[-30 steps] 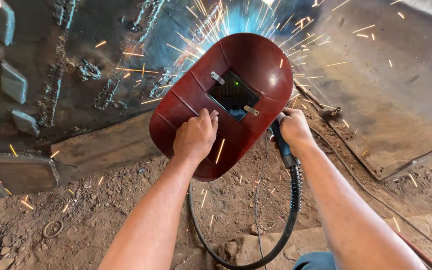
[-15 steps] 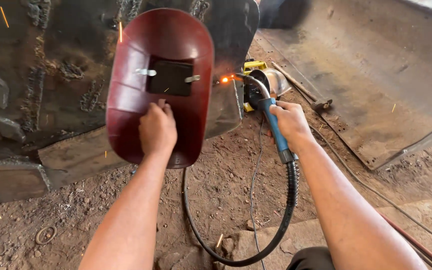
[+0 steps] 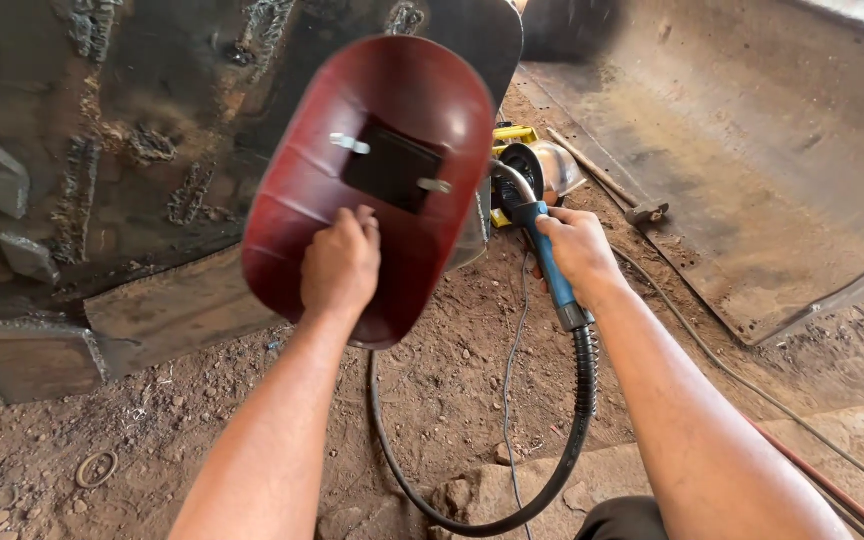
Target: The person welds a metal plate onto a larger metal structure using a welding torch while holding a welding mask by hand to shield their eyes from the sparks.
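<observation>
Welding torch [image 3: 550, 262], blue-handled, sits clamped in the right hand [image 3: 577, 245], its long axis running up and away toward the dark steel plate [image 3: 152, 130], tip just beside it. Left hand [image 3: 340, 265] is closed around the red welding shield [image 3: 372, 180], held tilted left of the torch. Black hose [image 3: 580, 400] loops back over the dirt floor [image 3: 452, 380].

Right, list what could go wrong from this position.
1. The red hand shield in the left hand sits out at arm's length, so a restarted arc might catch unshielded eyes.
2. The black hose from the welding torch in the right hand loops over the dirt and could snag a foot.
3. The hammer nearby could be a trip hazard.
</observation>
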